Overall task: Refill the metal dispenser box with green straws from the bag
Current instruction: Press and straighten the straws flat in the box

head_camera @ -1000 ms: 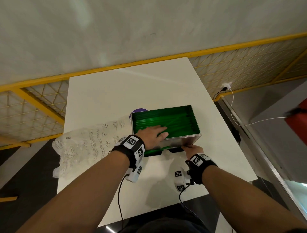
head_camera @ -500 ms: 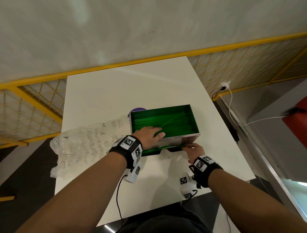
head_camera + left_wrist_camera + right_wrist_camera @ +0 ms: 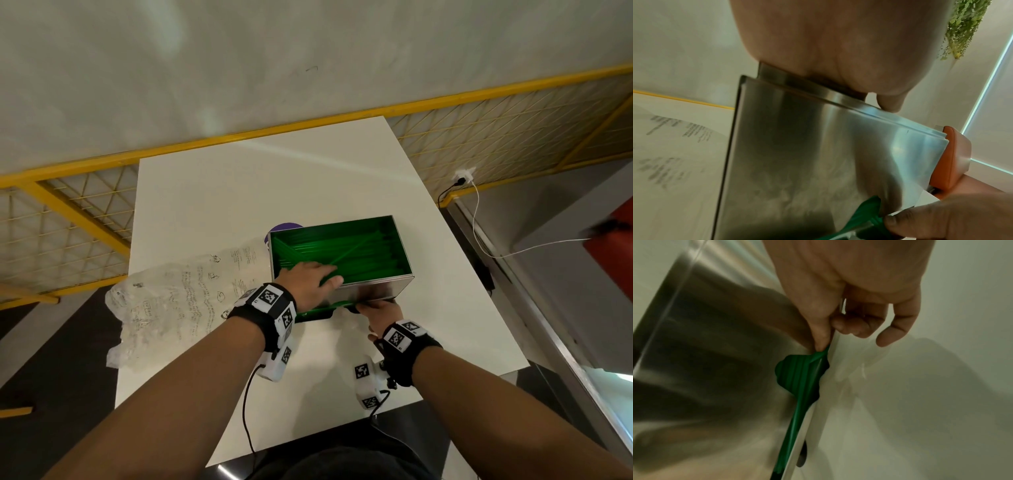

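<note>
the right hand [image 3: 376, 313] sits nearest, at the base of the metal dispenser box [image 3: 373, 293], thumb and fingers pinching a green straw [image 3: 818, 356] at the slot along the near bottom edge. just beyond, the left hand [image 3: 310, 282] lies over the box's near rim, fingers fairly straight, pressing down on the green straws [image 3: 363, 260] inside; it grasps nothing. the box stands on the white table [image 3: 239, 185]. left of it lies the crumpled clear bag [image 3: 178, 294]. a yellow railing [image 3: 85, 192] runs behind.
</note>
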Demonstrator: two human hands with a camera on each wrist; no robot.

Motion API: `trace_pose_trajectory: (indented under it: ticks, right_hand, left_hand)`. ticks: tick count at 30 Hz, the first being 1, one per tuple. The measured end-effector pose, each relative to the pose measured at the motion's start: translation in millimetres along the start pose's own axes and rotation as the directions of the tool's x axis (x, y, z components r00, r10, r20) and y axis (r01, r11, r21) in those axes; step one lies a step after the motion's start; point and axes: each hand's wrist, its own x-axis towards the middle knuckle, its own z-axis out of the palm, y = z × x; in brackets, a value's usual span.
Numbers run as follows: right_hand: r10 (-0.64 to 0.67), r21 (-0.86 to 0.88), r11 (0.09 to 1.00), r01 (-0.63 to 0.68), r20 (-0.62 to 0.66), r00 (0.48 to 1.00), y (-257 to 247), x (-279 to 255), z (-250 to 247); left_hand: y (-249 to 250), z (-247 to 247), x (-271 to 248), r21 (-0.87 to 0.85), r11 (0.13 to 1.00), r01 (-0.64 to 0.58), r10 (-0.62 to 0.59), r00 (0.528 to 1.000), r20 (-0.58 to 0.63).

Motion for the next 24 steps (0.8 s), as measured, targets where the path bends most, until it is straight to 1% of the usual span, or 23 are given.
trace_pose_trajectory:
  ticks: [3, 5, 6, 8, 9, 10, 11, 12, 13, 15, 17, 18, 21, 24]
  right_hand:
    - [0.049, 0.030, 0.998, -0.049, 0.006, 0.999, -1, -2, 6]
    - [0.071, 0.046, 0.996, -0.072, 0.015, 0.997, -2, -2, 5]
    - [0.078, 0.049, 0.996, -0.078, 0.017, 0.997, -3, -2, 3]
    - [0.089, 0.039, 0.995, -0.090, 0.021, 0.996, -3, -1, 2]
    - [0.091, 0.033, 0.995, -0.092, 0.022, 0.996, -3, -1, 3]
    - [0.086, 0.026, 0.996, -0.087, 0.023, 0.996, -3, -1, 3]
    - [0.082, 0.020, 0.996, -0.083, 0.025, 0.996, -2, -1, 3]
    - [0.080, 0.016, 0.997, -0.080, 0.027, 0.996, -2, 0, 2]
    - [0.080, 0.018, 0.997, -0.081, 0.029, 0.996, -2, 0, 2]
    - [0.081, 0.020, 0.996, -0.081, 0.038, 0.996, -1, -1, 1]
    - [0.080, 0.012, 0.997, -0.080, 0.045, 0.996, -1, 1, 1]
    - [0.080, 0.005, 0.997, -0.080, 0.048, 0.996, 0, 2, 0]
    - [0.080, -0.025, 0.997, -0.079, 0.056, 0.995, 0, 3, -1]
    - [0.074, -0.045, 0.996, -0.071, 0.070, 0.995, -1, 4, -2]
  left_hand:
    - [1, -2, -2, -0.006, 1.000, 0.011, -0.011, 1.000, 0.005]
    - [2, -3, -3, -0.045, 0.999, 0.015, -0.014, 1.000, 0.012]
    - [2, -3, -3, -0.089, 0.996, 0.019, -0.020, 1.000, -0.011]
    - [0, -8, -1, -0.142, 0.990, 0.028, -0.046, 0.990, -0.131]
    - [-2, -14, 0, -0.089, 0.996, 0.033, -0.051, 0.977, -0.206]
    - [-4, -21, 2, 0.013, 0.999, 0.051, -0.046, 0.964, -0.261]
    - [-7, -29, 4, 0.124, 0.990, 0.068, -0.028, 0.955, -0.294]
    - [-9, -37, 6, 0.228, 0.970, 0.079, -0.008, 0.954, -0.298]
    - [-12, -45, 8, 0.319, 0.944, 0.082, 0.008, 0.962, -0.272]
    - [-15, -54, 14, 0.472, 0.879, 0.064, 0.004, 0.990, -0.142]
    - [-16, -58, 18, 0.595, 0.803, 0.048, -0.054, 0.998, -0.008]
    - [-16, -58, 20, 0.632, 0.773, 0.049, -0.088, 0.996, 0.031]
    - [-13, -56, 24, 0.699, 0.712, 0.066, -0.147, 0.987, 0.057]
    - [-10, -54, 26, 0.757, 0.651, 0.060, -0.145, 0.988, 0.046]
